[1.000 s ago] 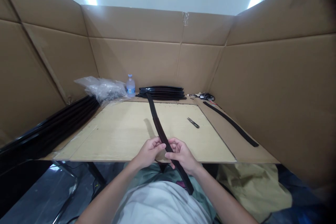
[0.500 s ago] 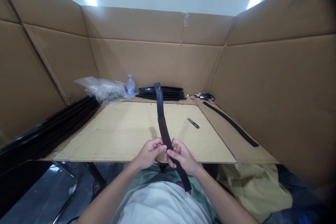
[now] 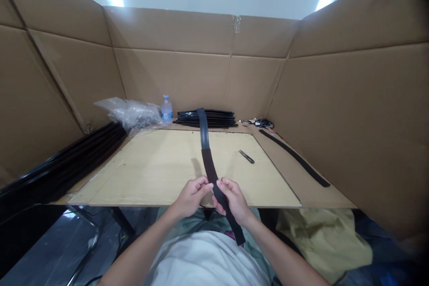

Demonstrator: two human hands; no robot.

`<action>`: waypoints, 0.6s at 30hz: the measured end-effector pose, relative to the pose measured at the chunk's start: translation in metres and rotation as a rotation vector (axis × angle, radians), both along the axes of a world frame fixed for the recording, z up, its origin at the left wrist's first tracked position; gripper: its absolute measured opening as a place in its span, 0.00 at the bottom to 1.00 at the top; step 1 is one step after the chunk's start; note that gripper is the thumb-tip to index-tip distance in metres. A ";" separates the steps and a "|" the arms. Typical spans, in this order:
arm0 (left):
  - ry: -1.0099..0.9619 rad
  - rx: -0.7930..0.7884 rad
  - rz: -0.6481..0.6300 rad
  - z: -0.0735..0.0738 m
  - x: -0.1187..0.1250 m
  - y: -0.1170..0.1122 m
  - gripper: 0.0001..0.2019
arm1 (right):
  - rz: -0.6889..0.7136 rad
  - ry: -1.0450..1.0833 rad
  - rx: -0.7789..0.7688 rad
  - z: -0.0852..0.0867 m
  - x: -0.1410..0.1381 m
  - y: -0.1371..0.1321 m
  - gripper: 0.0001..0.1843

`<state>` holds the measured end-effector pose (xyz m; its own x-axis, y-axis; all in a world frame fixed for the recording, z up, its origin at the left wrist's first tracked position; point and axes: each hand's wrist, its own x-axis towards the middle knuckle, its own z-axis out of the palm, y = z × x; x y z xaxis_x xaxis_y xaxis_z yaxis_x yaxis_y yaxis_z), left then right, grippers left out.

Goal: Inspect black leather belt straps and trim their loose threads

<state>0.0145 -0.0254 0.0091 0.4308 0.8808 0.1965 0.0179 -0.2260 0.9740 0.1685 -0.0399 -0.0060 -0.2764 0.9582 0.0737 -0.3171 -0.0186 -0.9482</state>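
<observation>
A long, curved black strip (image 3: pixel 210 167) runs from above the table's back down toward my lap. Its far part is smooth and shiny; the nearer part is covered in matt dark material. My left hand (image 3: pixel 192 194) pinches the strip's left edge near the table's front. Opposite it, my right hand (image 3: pixel 233 199) grips the right edge, thumb on top and fingers curled beneath. The fingertips under the strip are partly hidden. Beyond my right hand, small thread snips (image 3: pixel 246 157) lie on the pale board.
Black strips (image 3: pixel 219 118) are stacked at the back, more (image 3: pixel 67 161) along the left side. One matt strip (image 3: pixel 295 156) lies on the right. A plastic bag (image 3: pixel 130 114), a water bottle (image 3: pixel 166 111) and tangled black cord (image 3: pixel 263 123) sit at the back. Cardboard walls (image 3: pixel 174 71) enclose the table.
My right thumb has shifted slightly up along the strip's right edge. The strip's far end has tipped a little lower. My left hand stays nearly in place.
</observation>
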 end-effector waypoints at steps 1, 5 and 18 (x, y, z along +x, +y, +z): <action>-0.007 -0.008 0.006 0.000 0.001 0.000 0.14 | -0.006 0.004 -0.001 -0.001 -0.001 0.000 0.17; -0.063 -0.028 -0.023 0.002 0.004 0.000 0.14 | 0.009 0.082 -0.042 -0.001 0.000 0.001 0.16; -0.154 -0.070 0.003 0.002 0.006 0.005 0.14 | 0.066 0.163 -0.109 0.003 0.004 0.004 0.15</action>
